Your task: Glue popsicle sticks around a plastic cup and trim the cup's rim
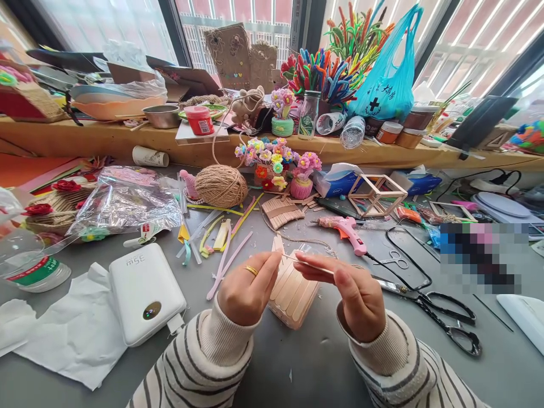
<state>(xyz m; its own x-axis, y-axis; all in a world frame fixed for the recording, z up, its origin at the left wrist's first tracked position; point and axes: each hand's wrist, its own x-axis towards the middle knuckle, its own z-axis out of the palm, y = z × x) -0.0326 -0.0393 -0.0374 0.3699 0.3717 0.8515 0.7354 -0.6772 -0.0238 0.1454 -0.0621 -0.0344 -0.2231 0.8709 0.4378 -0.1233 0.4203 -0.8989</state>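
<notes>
My left hand (pixel 251 289), with a ring on one finger, is closed in a pinch at the left end of a thin wooden craft stick (pixel 314 266). My right hand (pixel 355 292) grips the same stick from the other side, thumb below and fingers stretched along it. The stick appears nearly edge-on, so its flat face is mostly hidden. Below both hands lies a clear-wrapped pack of craft sticks (pixel 293 297) on the grey table. A short piece of wooden stick (pixel 277 243) shows just past my left fingertips.
A pink glue gun (pixel 346 231) lies beyond my right hand, with black scissors (pixel 442 311) to the right. On the left sits a white power bank (pixel 147 294). Behind are a ball of twine (pixel 221 185), a wooden stick cube frame (pixel 377 195) and loose craft sticks (pixel 283 212).
</notes>
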